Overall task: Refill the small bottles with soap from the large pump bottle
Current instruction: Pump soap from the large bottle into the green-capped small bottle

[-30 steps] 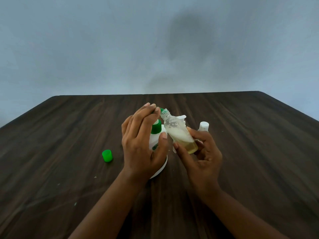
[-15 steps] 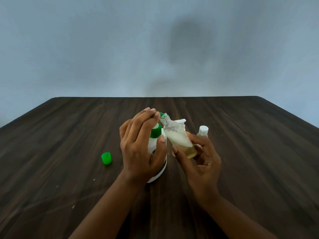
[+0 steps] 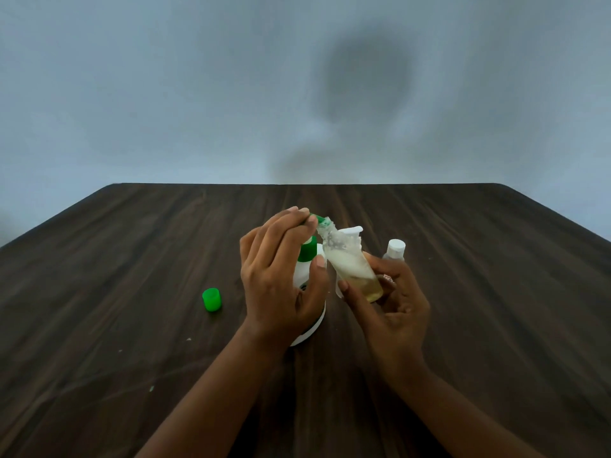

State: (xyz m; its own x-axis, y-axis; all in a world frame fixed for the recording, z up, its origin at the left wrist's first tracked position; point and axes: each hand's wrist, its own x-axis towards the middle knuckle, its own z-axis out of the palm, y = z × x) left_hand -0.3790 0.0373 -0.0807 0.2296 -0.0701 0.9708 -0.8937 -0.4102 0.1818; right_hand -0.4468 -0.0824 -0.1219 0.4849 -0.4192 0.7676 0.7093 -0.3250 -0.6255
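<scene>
Pressing down on the green pump head, the left hand [image 3: 277, 279] is laid over the large pump bottle [image 3: 302, 272], fingers nearly straight on top and thumb against the white body. A small clear bottle [image 3: 353, 272] is held tilted in the right hand [image 3: 393, 312], pinched between thumb and fingers, its mouth set at the green nozzle [image 3: 319, 219]; pale liquid is seen inside. A loose green cap [image 3: 211, 299] lies left of the left hand. A white-capped small bottle [image 3: 395, 249] stands just beyond the right hand.
</scene>
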